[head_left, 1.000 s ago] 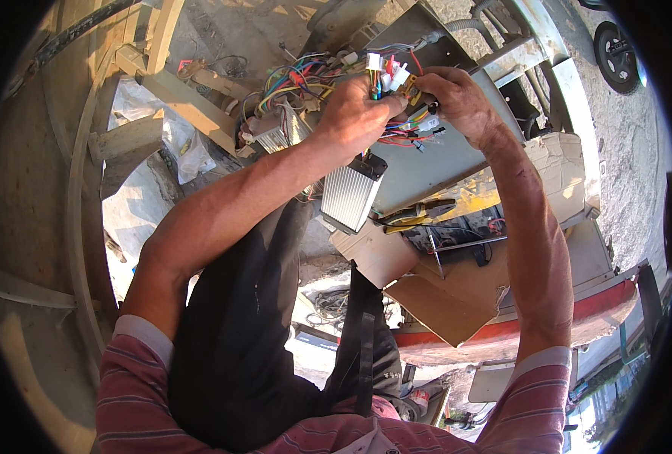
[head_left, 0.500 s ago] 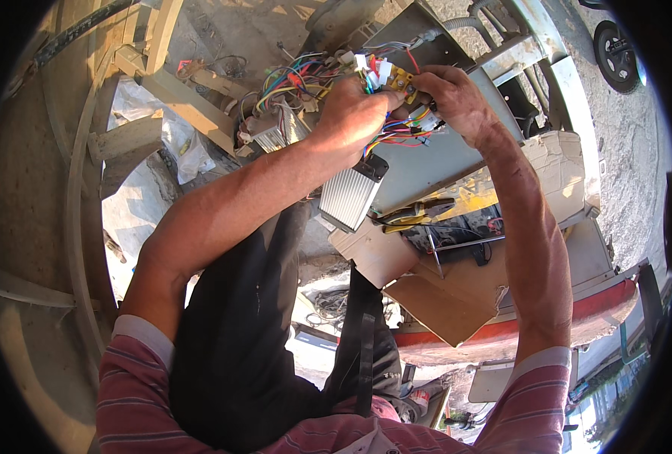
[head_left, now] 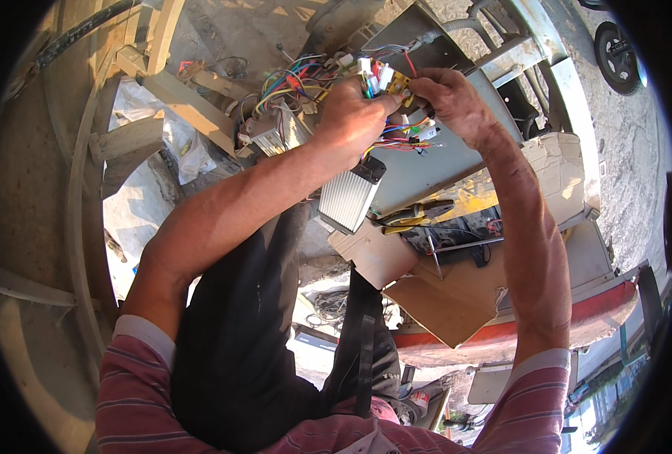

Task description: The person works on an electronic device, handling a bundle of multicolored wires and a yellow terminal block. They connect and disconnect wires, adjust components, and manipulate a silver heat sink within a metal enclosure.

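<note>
My left hand [head_left: 355,121] is closed on a bundle of coloured wires with white connectors [head_left: 383,74], thumb by a small yellow terminal block [head_left: 398,85]. My right hand [head_left: 449,102] pinches the right side of that yellow block, beside a red wire. Loose wires with small plugs [head_left: 419,138] hang below my fingers. A ribbed aluminium controller box [head_left: 347,197] hangs under my left hand, and a second metal box [head_left: 268,138] with a tangle of wires sits left of it. Behind them is a grey metal tray [head_left: 426,181].
Pliers [head_left: 411,216] lie on a yellow piece by a dark recess. Torn cardboard [head_left: 434,306] is below. Wooden framing [head_left: 200,113] and plastic sheeting [head_left: 154,121] are at left, metal rails [head_left: 517,57] and a wheel [head_left: 616,57] at right. My legs are below my hands.
My hands stay almost in place with small finger shifts. The white connectors have tilted a little, the yellow block shows more between my fingers, and the hanging wires have shifted slightly.
</note>
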The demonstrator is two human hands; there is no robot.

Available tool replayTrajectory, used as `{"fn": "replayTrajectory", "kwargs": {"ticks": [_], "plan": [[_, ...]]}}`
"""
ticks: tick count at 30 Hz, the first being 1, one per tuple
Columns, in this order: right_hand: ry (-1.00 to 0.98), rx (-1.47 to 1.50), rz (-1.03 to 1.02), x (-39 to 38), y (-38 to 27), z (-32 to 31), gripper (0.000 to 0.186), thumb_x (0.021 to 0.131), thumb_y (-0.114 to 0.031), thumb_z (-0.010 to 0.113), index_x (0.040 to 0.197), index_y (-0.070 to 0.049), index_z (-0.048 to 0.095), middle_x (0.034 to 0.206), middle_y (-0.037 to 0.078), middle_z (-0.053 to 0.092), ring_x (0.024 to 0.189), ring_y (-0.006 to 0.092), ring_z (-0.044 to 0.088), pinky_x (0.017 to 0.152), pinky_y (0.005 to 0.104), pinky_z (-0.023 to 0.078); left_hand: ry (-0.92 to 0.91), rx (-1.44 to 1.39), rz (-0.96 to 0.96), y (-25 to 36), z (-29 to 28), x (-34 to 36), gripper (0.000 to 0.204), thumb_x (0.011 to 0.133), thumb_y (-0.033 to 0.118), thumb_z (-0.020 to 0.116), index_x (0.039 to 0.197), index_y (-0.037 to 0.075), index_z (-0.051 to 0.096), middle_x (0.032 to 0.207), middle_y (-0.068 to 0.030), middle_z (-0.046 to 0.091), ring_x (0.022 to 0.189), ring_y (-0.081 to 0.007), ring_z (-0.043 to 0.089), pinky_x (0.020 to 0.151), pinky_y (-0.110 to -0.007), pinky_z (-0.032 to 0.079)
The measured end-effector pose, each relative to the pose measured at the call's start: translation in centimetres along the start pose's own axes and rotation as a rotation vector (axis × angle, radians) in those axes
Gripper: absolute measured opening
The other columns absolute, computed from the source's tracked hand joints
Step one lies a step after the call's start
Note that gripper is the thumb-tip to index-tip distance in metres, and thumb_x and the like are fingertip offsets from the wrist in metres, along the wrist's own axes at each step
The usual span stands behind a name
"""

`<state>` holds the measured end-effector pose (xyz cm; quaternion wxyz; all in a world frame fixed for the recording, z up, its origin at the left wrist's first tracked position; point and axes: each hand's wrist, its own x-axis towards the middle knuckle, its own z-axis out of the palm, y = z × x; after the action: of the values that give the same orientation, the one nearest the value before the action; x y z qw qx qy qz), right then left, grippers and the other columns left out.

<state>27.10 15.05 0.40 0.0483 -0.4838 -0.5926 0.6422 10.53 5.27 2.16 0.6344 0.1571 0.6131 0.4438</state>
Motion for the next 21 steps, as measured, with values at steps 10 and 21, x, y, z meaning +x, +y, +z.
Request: {"fn": "replayTrajectory", "kwargs": {"ticks": [10, 21], "plan": [[-0.030, 0.115, 0.055, -0.62, -0.81, -0.13, 0.046, 0.094, -0.031, 0.060, 0.115, 0.009, 0.071, 0.086, 0.006, 0.070, 0.076, 0.0121, 0.059, 0.071, 0.0292, 0.050, 0.010, -0.154, -0.134, 0.37, 0.86, -0.59, 0.016, 0.099, 0.005, 0.065, 0.108, -0.007, 0.068, 0.087, -0.0132, 0.069, 0.072, -0.0235, 0.070, 0.058, -0.040, 0.063], [-0.005, 0.130, 0.036, -0.48, -0.15, -0.07, 0.045, 0.095, -0.031, 0.062, 0.115, 0.008, 0.071, 0.083, 0.004, 0.067, 0.074, 0.0112, 0.058, 0.070, 0.0288, 0.049, -0.021, -0.334, -0.300, 0.13, 1.01, -0.24, 0.020, 0.098, 0.005, 0.065, 0.114, -0.006, 0.065, 0.101, -0.0138, 0.070, 0.083, -0.0245, 0.071, 0.064, -0.040, 0.066]]}}
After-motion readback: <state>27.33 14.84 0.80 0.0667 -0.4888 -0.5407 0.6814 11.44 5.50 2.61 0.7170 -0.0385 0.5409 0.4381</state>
